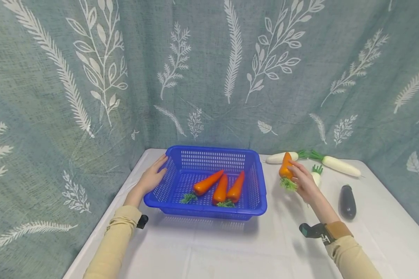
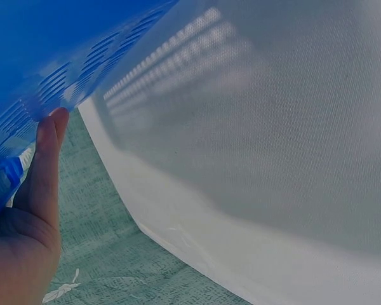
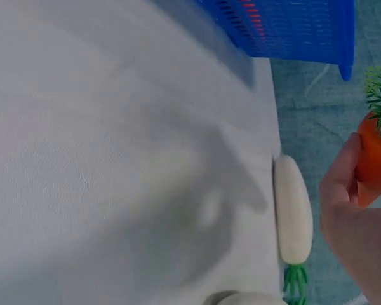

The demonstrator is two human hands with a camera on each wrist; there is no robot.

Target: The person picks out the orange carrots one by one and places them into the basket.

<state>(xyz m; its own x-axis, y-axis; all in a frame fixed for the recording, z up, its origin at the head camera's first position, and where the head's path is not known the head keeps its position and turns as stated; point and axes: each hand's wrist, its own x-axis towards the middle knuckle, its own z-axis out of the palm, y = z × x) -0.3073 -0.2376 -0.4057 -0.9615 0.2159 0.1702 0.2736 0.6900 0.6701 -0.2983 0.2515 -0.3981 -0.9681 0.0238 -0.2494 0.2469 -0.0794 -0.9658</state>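
A blue plastic basket (image 1: 205, 209) holds several orange carrots (image 1: 220, 190) with green tops. My left hand (image 1: 152, 179) is at its left rim, thumb over the edge. In the left wrist view, fingers (image 2: 47, 165) of that hand lie fairly straight against the outside of the slotted wall. Right of the basket, my right hand (image 1: 303, 179) holds another carrot (image 1: 285, 167) above the table, its leafy top toward me. That carrot (image 3: 376, 152) is partly cut off by the right wrist view's edge.
Behind the right hand lie two white radishes (image 1: 283, 157) (image 1: 341, 166) with green tops. A third radish (image 1: 315, 177) is partly hidden by that hand. Farther right lies a dark eggplant (image 1: 347, 202). A patterned curtain (image 1: 209, 77) hangs behind the white table (image 1: 209, 252).
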